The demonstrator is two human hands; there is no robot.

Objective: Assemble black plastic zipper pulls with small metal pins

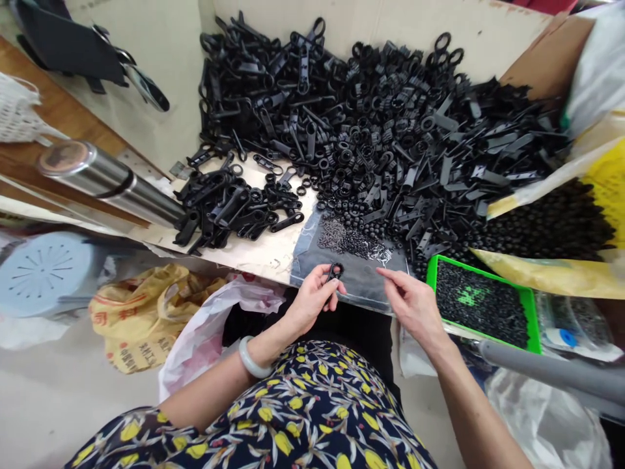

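My left hand point(315, 296) pinches a black plastic handle part with a ring-shaped end point(336, 270) between thumb and fingers, just above the front edge of the bench. Across from it, my right hand point(415, 306) has its thumb and index finger brought close together; anything between the fingertips is too small to make out. Just beyond those fingertips, small silvery pins point(383, 254) lie on a dark cloth mat point(351, 277). On the same mat are a pile of tiny grey pieces point(333, 233) and small black pieces point(359, 246).
Heaps of black handles point(303, 71), toothed rings point(385, 104) and flat levers point(488, 143) cover the bench's back. A smaller handle pile point(234, 208) lies left, beside a steel flask point(112, 179). A green tray point(534, 319) of black bits stands right, above a grey pipe point(551, 368).
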